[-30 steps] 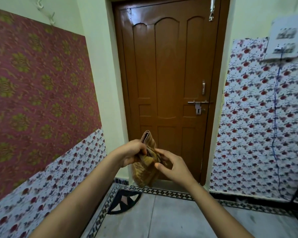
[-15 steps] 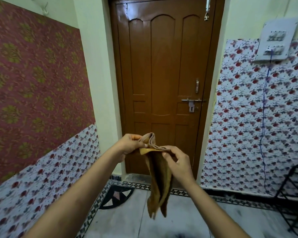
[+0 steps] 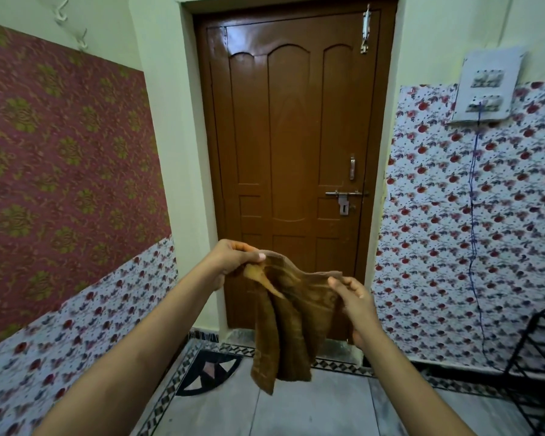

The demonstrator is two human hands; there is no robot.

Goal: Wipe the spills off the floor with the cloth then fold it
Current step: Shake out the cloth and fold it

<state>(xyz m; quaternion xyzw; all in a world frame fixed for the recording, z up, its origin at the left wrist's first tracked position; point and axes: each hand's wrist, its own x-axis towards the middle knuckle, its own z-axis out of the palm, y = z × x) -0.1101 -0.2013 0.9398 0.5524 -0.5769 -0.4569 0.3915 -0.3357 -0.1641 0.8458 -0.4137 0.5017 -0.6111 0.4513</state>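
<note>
The left hand (image 3: 233, 259) pinches one top corner of the cloth (image 3: 291, 322) between thumb and curled fingers, just left of the frame's centre. The right hand (image 3: 354, 305) pinches the opposite top corner a little lower and to the right, thumb and forefinger closed on the edge. Between the two grips the top edge of the cloth stretches in a shallow sag. Near the left grip a lighter, yellowish flap folds over toward the camera. The rest of the brown cloth hangs down in loose vertical folds, its lower edge clear of the floor (image 3: 312, 410) in the lower middle of the frame; how many layers hang there is hard to tell from the folds. Both bare forearms reach in from the bottom edge.

Behind the cloth, in the centre, stands a closed brown door (image 3: 291, 136) with a metal latch (image 3: 345, 195) at mid-height on its right side and a bolt (image 3: 365, 28) near its top right. The floor is pale tile with a dark patterned border (image 3: 337, 365) along the wall. At the left is maroon wallpaper (image 3: 60, 146) above a floral band. At the right the wall is floral, with a white switchboard (image 3: 486, 86) at upper right and a blue cord (image 3: 472, 215) hanging from it. A black wire rack (image 3: 541, 357) sits at the lower right edge.
</note>
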